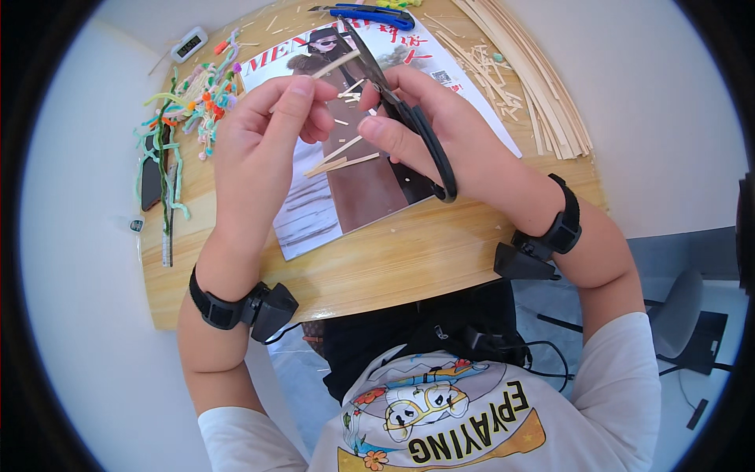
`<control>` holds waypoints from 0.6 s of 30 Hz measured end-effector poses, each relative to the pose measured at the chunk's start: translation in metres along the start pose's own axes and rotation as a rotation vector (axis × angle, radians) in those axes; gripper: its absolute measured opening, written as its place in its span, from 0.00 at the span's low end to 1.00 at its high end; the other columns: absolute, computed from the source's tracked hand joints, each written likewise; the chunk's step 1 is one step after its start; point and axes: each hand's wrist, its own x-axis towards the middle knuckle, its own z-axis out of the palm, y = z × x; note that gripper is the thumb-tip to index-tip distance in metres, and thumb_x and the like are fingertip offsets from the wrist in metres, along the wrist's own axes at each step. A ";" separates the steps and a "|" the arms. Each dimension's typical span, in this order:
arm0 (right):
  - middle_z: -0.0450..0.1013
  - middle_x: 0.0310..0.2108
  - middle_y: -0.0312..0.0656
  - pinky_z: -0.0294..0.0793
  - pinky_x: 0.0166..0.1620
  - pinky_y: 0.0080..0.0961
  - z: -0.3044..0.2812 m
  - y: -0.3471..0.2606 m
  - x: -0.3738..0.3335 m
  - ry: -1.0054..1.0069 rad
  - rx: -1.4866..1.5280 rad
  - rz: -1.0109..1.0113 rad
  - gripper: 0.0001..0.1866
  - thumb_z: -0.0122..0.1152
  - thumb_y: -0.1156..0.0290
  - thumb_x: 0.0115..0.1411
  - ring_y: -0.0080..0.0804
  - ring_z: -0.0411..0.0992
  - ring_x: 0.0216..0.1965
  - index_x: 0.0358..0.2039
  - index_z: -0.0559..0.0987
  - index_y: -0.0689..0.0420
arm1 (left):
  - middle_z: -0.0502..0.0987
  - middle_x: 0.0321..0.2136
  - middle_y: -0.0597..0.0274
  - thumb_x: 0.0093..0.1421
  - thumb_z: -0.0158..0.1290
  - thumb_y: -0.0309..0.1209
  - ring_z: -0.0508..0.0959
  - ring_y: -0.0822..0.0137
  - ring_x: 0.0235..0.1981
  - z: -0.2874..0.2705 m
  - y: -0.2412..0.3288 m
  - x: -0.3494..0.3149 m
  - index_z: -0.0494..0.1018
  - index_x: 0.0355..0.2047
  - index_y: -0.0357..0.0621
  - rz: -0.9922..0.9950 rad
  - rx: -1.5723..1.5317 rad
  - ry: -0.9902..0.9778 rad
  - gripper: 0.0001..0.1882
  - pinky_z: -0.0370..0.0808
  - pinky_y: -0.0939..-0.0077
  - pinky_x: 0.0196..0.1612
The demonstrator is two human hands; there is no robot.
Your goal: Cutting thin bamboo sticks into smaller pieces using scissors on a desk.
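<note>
Smooth, honey-toned wood grain covers the tabletop, its near edge curving below both hands as I watch remotely. Under the fingers I see a glossy magazine holding slim, pale wooden pieces. The left hand pinches a flat wooden stick between thumb and fingers; the right hand grips black-handled scissors, dark metal blades at the stick's tip. Left of the left fingers lie fuzzy, multicoloured pipe cleaners; right of the right fingers, thin wooden strips; beyond both, a blue plastic cutter.
</note>
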 end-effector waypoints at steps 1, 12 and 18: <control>0.70 0.27 0.34 0.68 0.33 0.16 0.000 0.001 0.000 -0.003 -0.001 0.001 0.21 0.64 0.57 0.62 0.17 0.67 0.29 0.45 0.72 0.61 | 0.77 0.23 0.67 0.68 0.49 0.35 0.74 0.78 0.27 0.001 0.001 -0.001 0.79 0.37 0.36 -0.001 -0.001 0.003 0.14 0.72 0.84 0.33; 0.69 0.27 0.31 0.66 0.28 0.16 -0.003 0.001 -0.001 -0.006 -0.087 -0.023 0.20 0.60 0.55 0.64 0.16 0.67 0.27 0.47 0.72 0.57 | 0.73 0.18 0.70 0.68 0.49 0.35 0.70 0.80 0.22 0.002 0.002 -0.002 0.79 0.33 0.37 -0.038 0.086 -0.052 0.14 0.68 0.85 0.27; 0.69 0.27 0.31 0.66 0.28 0.15 -0.003 0.002 0.000 -0.014 -0.075 -0.010 0.20 0.60 0.56 0.64 0.16 0.67 0.26 0.47 0.73 0.57 | 0.71 0.17 0.71 0.67 0.50 0.35 0.68 0.80 0.21 0.003 0.006 -0.004 0.78 0.31 0.37 -0.075 0.110 -0.073 0.14 0.66 0.85 0.26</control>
